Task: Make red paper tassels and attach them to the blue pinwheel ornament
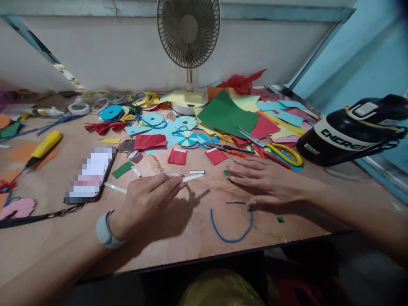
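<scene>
Between the fingertips of my left hand [154, 191] a thin white strip [193, 178] is pinched, its free end pointing right. A small green piece with a white top [197, 172] lies just beyond that strip. My right hand [267, 180] is stretched flat over the table, fingers extended and holding nothing visible. A green paper scrap [226, 173] shows at its fingertips. Below them a blue cord [232, 241] curves on the wood, one end by the right thumb. Two red thread-wrapped pieces [177, 157] with white top edges lie farther back.
Scissors [267, 146] and a grey-bladed cutter [228, 149] lie beyond my right hand. A black bottle [338, 131] stands tilted in view at right. A phone [92, 174] and yellow cutter [44, 146] are left. Coloured paper [228, 112] and a fan [188, 32] are at the back.
</scene>
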Demonstrator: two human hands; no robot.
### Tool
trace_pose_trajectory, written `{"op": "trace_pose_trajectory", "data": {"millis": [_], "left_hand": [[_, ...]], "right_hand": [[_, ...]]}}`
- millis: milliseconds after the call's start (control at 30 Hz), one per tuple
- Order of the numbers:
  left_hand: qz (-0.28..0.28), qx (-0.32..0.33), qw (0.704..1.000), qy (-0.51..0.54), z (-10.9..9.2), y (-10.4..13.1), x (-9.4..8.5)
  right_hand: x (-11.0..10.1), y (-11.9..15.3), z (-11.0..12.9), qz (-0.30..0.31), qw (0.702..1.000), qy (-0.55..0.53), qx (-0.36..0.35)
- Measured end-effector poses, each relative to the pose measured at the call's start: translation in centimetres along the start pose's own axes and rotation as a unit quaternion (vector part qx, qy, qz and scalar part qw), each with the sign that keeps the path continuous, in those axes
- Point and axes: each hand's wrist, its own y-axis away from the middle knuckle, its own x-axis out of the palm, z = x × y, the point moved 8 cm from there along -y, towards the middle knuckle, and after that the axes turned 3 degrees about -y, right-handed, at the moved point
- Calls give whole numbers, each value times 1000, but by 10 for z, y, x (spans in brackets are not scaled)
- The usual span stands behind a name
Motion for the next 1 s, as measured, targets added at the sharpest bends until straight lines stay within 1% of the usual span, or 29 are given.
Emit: {"op": "trace_pose_trajectory", "data": {"millis": [67,133,233,333,400,467,533,567,600,667,733,800,867,900,967,1000], "left_hand": [[2,-2,1000,5,0,-1,1],[-1,-1,1000,3,-1,-2,1],[-4,5,1000,-11,-2,-2,0],[0,14,1000,-21,-3,-2,2],[4,22,1000,-22,-4,-1,3],[5,22,1000,-20,-3,1,4],[3,20,1000,-18,-2,2,4],[0,20,1000,-16,-1,2,4],[-2,21,1000,-15,-1,3,4],[1,23,1000,-16,-1,2,4],[4,25,1000,-17,-2,2,4],[5,26,1000,-14,-2,1,4],[5,25,1000,-9,-2,0,4],[5,24,1000,-9,-2,0,5],[5,24,1000,-12,-3,1,5],[5,25,1000,-13,-3,1,6]], "right_hand": [[12,3,5,20,1000,-4,-13],[19,0,10,11,1000,11,-14],[23,-8,18,-39,997,70,19],[18,-16,22,-84,989,90,78],[7,-19,21,-121,985,88,85],[-15,-16,13,-195,972,96,88],[-40,-6,-7,-278,945,113,130],[-49,-1,-20,-294,935,115,162],[-54,3,-34,-293,930,115,191],[-61,10,-58,-285,924,109,229],[-58,12,-75,-255,931,80,248],[-48,11,-87,-206,942,42,263],[-39,11,-91,-170,945,24,277],[-37,12,-91,-169,944,25,284],[-39,12,-87,-191,939,17,287],[-40,12,-82,-204,939,3,277]]}}
